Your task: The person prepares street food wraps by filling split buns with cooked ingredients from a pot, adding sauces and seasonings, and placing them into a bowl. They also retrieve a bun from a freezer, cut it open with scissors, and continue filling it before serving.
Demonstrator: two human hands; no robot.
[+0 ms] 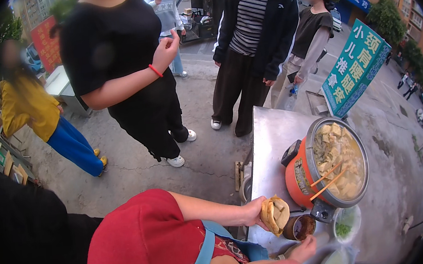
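Observation:
My left hand is wrapped around a browned flatbread pocket, its mouth facing up and filled with pale slices. The pocket is held over the metal cart top, beside a jar of dark red sauce. Close to the jar's near side is my right hand, blurred, with its fingers drawn together; whatever they hold is hidden. Beyond the jar stands an orange electric pot full of tofu-like chunks in broth. A pair of wooden chopsticks rests in it.
Right of the jar sit a bowl of chopped greens and a pale container. The metal cart top stretches away past the pot. Several people stand around, one in black close by. A teal sign stands behind the cart.

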